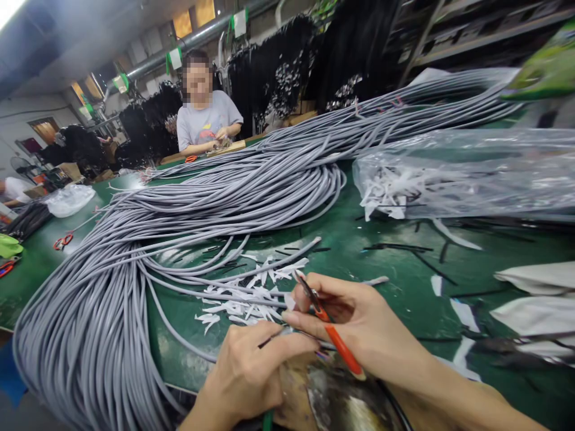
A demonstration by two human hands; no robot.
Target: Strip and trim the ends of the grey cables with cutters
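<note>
My right hand [354, 317] is closed round orange-handled scissors [339, 347], whose blades point up and to the left. A small white scrap [290, 301] shows by its fingertips. Close beside it, my left hand [254, 365] is closed on a grey cable [309, 339], with coloured wire ends just right of its fingers. A thin black strip sticks out by the left fingers. White paper scraps [242, 305] lie on the green table just beyond both hands. Loose grey cable ends stretch across there too.
A big bundle of grey cables [179, 209] covers the left and middle of the green table [341, 263] and hangs over the near edge. Clear plastic bag [471, 173] at right. Red scissors [63, 241] at left. Across the table, a person [209, 120] handles small parts.
</note>
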